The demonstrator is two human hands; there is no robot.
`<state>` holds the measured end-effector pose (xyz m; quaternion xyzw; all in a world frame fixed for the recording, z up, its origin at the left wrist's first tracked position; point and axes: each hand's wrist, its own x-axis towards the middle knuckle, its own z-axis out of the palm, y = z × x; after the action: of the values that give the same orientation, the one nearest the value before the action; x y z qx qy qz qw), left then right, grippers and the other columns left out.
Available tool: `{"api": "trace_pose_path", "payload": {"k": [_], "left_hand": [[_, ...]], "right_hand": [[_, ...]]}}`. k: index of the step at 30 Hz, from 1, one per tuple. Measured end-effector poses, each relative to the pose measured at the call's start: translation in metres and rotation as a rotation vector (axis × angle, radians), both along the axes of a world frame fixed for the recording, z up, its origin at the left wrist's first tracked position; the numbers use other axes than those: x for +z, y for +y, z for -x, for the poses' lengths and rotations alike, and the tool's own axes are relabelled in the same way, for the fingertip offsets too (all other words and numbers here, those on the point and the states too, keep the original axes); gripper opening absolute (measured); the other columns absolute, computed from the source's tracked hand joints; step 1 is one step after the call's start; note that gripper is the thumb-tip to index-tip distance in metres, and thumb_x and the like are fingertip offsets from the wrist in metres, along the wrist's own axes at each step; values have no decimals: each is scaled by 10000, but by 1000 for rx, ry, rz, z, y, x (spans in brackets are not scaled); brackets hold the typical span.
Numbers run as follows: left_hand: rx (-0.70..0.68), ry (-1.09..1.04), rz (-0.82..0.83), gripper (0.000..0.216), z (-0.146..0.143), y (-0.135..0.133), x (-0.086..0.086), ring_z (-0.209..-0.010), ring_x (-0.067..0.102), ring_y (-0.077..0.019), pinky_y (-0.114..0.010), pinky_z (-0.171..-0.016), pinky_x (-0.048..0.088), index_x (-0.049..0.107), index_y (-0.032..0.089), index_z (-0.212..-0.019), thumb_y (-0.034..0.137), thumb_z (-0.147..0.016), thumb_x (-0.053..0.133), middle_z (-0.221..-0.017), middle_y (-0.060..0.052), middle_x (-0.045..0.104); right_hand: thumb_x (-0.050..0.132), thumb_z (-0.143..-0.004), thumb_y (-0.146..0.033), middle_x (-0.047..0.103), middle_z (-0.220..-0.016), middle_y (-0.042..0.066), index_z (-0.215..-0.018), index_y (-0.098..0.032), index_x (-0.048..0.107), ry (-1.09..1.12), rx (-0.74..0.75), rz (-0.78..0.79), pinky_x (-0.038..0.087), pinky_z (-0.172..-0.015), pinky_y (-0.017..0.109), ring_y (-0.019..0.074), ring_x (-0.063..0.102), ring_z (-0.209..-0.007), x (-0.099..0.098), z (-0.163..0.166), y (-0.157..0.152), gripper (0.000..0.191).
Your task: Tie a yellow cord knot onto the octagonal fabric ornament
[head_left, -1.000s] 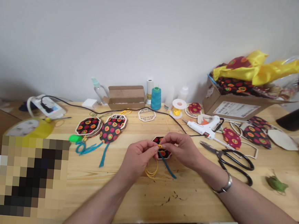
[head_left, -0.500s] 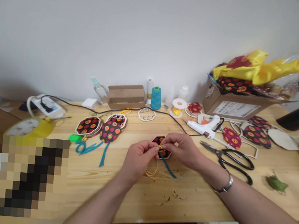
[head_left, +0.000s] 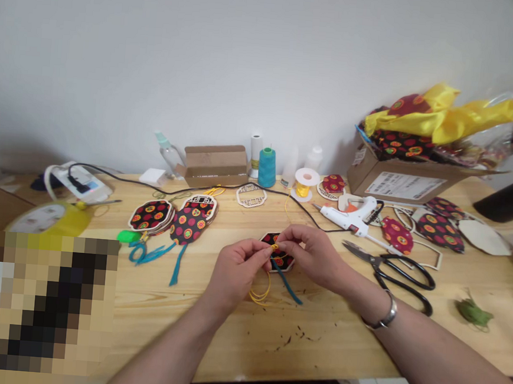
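Note:
My left hand (head_left: 238,268) and my right hand (head_left: 311,254) meet over the middle of the wooden table (head_left: 245,333). Both pinch a thin yellow cord (head_left: 261,292) at a small knot between the fingertips. The cord loops down below my left hand. Under the fingers lies a small hexagonal piece (head_left: 278,248) covered in black fabric with red and yellow dots. A teal tassel (head_left: 287,284) trails from it toward me. A metal watch band sits on my right wrist.
Black scissors (head_left: 399,273) and a white glue gun (head_left: 352,219) lie to the right. Finished dotted ornaments (head_left: 174,218) with teal tassels lie to the left. A cardboard box (head_left: 406,180) of fabric, thread spools (head_left: 267,167) and a yellow tape roll (head_left: 52,218) ring the table.
Both hands stay pinched on the yellow cord; the fingers shifted only slightly at the knot. The view moved up a little.

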<state>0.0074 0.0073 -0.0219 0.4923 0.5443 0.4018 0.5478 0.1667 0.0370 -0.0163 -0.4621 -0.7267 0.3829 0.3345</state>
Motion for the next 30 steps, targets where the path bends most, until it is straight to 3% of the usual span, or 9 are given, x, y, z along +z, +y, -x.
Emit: {"api": "trace_pose_path", "payload": {"k": [6, 15, 22, 30], "left_hand": [[17, 9, 26, 170, -1, 0, 1, -436, 406, -46, -162, -411, 283, 629, 146, -695, 309, -728, 596, -558, 19, 589], [5, -46, 24, 191, 0, -1, -2, -395, 320, -26, -161, -376, 221, 618, 142, -683, 322, -738, 585, -549, 25, 557], [4, -92, 30, 199, 1, -1, -4, -401, 319, -30, -165, -383, 218, 620, 139, -716, 335, -734, 585, -568, 20, 562], [-27, -93, 43, 217, 1, -1, -2, -394, 313, -38, -180, -382, 210, 621, 135, -709, 348, -730, 583, -567, 14, 564]], "right_hand": [[532, -751, -154, 592, -613, -16, -669, -155, 595, 44, -50, 25, 392, -540, 195, 85, 510, -564, 2, -1, 2, 103], [547, -747, -198, 594, -629, -10, -691, -151, 603, 124, -73, 148, 410, -540, 196, 85, 511, -561, -4, 0, 4, 93], [457, -817, -386, 580, -578, 23, -661, -112, 601, 227, 26, 336, 408, -496, 220, 98, 500, -516, 0, 1, 4, 347], [630, -683, -379, 608, -598, 23, -675, -116, 613, 372, -31, 468, 430, -513, 234, 101, 513, -524, -4, 3, 1, 264]]}}
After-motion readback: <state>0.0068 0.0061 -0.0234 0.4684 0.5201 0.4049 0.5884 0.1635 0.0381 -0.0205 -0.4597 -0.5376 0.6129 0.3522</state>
